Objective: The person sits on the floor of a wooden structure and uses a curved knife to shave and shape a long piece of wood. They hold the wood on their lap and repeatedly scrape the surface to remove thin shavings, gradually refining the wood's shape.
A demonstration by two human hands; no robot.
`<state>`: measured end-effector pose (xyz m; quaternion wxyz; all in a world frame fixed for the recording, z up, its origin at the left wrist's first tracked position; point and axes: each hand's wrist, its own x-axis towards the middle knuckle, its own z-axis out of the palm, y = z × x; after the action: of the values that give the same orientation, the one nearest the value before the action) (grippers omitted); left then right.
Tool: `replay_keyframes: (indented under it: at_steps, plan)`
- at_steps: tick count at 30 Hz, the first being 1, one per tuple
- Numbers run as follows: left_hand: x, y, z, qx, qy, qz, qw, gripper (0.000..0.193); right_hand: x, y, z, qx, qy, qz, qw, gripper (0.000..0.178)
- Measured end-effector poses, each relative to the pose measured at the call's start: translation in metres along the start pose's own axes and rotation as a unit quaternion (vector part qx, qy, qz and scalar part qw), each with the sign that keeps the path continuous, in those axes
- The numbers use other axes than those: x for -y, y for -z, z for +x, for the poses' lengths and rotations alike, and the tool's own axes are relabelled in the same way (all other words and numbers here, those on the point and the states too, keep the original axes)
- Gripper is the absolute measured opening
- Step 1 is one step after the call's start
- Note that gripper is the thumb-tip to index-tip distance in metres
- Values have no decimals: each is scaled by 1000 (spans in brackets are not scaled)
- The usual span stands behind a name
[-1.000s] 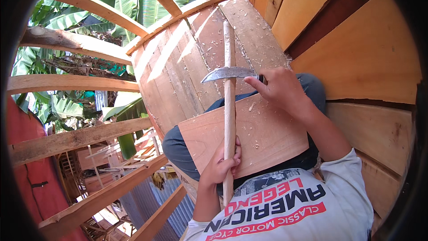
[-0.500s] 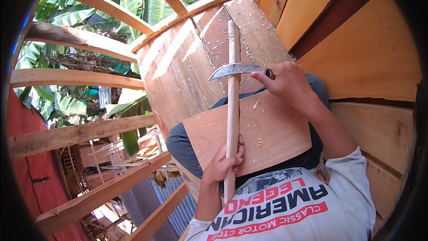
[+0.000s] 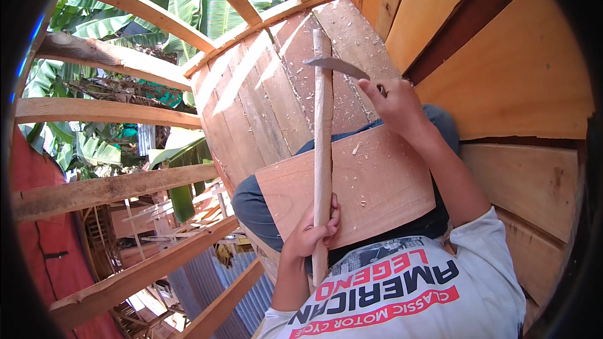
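My left hand (image 3: 312, 231) is wrapped round the lower part of a long pale wooden stick (image 3: 323, 132), which points away from me. The stick passes over a flat wooden board (image 3: 377, 182) lying across my lap. A knife with a curved blade (image 3: 340, 66) is gripped by my right hand (image 3: 396, 102), the thumb lying along the handle side. Its blade crosses the stick near the far end and seems to touch it. Most of the handle is hidden in my fingers.
Small wood shavings lie on the board and on the plank floor (image 3: 251, 113). Wooden rails (image 3: 113, 110) edge the left side, with banana leaves and metal sheets beyond. A plank wall (image 3: 509, 81) rises close on the right.
My right hand has moved the knife away from me along the stick, toward its far end, and the blade has tilted. My left hand keeps its hold.
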<state>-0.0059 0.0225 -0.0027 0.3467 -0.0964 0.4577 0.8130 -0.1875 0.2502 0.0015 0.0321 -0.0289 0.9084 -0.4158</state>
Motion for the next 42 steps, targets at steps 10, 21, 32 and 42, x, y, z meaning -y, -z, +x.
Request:
replay_keyframes:
  at_steps: [10,21,32,42]
  plan:
    - [-1,-5,6,-6,-48,69,996,44,-35,1,-27,-25,-139,355,924,61]
    - [-42,-33,31,54,-168,-102,979,47,-17,-7,-107,131,-152,454,868,55]
    - [-86,-45,59,-85,-491,17,867,31,-15,-2,-127,144,-111,463,868,36]
    - [-22,-66,86,-122,-512,32,850,37,5,6,-94,-81,-208,629,745,22]
